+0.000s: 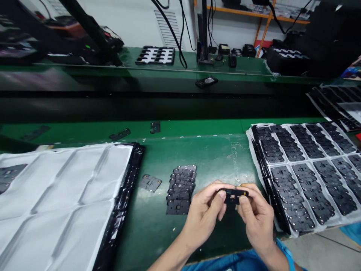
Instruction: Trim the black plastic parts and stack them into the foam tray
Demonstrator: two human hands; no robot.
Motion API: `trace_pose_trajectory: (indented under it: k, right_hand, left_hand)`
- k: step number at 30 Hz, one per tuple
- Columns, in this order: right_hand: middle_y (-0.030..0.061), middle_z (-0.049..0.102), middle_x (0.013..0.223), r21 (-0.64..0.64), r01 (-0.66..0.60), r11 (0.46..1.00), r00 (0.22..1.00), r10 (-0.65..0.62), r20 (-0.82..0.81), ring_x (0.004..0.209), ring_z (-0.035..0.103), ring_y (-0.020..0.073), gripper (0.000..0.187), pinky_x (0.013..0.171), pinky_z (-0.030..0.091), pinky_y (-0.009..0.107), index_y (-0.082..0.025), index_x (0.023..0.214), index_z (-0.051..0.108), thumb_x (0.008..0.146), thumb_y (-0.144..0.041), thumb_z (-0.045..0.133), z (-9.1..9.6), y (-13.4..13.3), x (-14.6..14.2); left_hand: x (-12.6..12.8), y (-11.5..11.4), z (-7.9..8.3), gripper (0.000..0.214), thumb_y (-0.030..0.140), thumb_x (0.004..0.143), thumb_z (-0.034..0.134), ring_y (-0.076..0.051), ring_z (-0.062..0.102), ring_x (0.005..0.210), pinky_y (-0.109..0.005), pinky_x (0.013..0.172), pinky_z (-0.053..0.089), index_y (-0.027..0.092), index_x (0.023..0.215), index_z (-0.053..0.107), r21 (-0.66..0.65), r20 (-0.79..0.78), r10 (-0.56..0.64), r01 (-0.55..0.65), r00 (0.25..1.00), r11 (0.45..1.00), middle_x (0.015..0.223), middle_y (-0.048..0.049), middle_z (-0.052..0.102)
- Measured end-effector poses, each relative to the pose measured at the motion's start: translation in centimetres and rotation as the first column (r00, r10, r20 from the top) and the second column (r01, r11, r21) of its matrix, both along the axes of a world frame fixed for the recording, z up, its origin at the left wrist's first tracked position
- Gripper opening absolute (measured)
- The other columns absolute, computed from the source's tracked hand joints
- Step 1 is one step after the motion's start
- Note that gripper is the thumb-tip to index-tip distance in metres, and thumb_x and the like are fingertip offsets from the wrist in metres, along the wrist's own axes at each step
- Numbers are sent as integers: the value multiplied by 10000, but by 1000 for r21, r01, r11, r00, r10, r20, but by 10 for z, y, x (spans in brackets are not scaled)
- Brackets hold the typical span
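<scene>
Between my two hands is a small black plastic part (232, 195) with cut-outs and a gold-coloured spot near its right end. My left hand (205, 210) pinches its left end between thumb and fingers. On the other end, my right hand (256, 215) grips with thumb and forefinger. Left of my hands, an overlapping row of similar black parts (180, 192) lies on the green bench (214, 154). One single black plate (150, 183) rests apart, further left. To the right stands a compartment tray (287, 164) with white lining, filled with overlapping black parts.
A white-lined tray (70, 180) on a black stack takes up the left side, with a few parts at its far left. Several loose parts lie along the bench's back edge. Beyond a dark channel (169, 109), a handheld device (207, 81) lies near the back shelf.
</scene>
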State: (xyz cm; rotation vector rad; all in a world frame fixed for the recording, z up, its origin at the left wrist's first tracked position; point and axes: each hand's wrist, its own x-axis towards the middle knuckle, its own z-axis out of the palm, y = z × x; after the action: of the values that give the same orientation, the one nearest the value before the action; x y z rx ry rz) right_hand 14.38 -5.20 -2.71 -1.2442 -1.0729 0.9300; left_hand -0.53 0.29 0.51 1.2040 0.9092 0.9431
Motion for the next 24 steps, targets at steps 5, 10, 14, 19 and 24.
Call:
trace_pose_trajectory:
  k: [5,10,14,19,24]
  right_hand:
    - [69,633,1042,24,-77,997,981,71,179,589,529,109,250,477,426,233,-266,1223,761,1066,-240,567,6,-1,4]
    - [66,631,1075,13,-155,988,984,154,90,570,557,90,252,485,463,224,-260,1266,725,1064,-243,576,11,-1,4]
    - [10,592,869,-6,-133,991,991,133,-1,534,515,82,196,481,430,209,-213,1183,717,1065,-283,577,8,-1,0]
    - [16,594,819,-27,-51,998,997,52,52,502,444,74,202,410,322,193,-185,1042,748,1046,-322,599,0,-3,-3]
    - [-14,554,780,-10,-66,998,998,66,5,455,418,55,188,395,288,194,-193,989,753,1041,-307,611,0,-2,-2]
  left_hand:
    - [1,-1,0,385,499,970,612,-45,376,394,-179,398,265,131,927,717,-145,-47,84,-90,995,985,639,33,547]
    - [-5,-8,-1,396,490,972,609,-73,430,381,-188,407,269,117,947,741,-169,-58,104,-113,993,979,522,47,522]
    - [-10,-17,-2,401,484,993,608,-93,464,386,-201,417,273,116,1034,764,-157,-87,109,-122,990,980,477,42,541]
    - [-7,-27,3,359,467,998,621,-116,511,409,-219,441,354,156,1071,785,-155,-105,170,-185,980,970,487,53,537]
    - [-4,-33,4,341,455,1000,625,-117,515,408,-236,478,421,166,1069,792,-118,-125,214,-229,969,966,493,63,514]
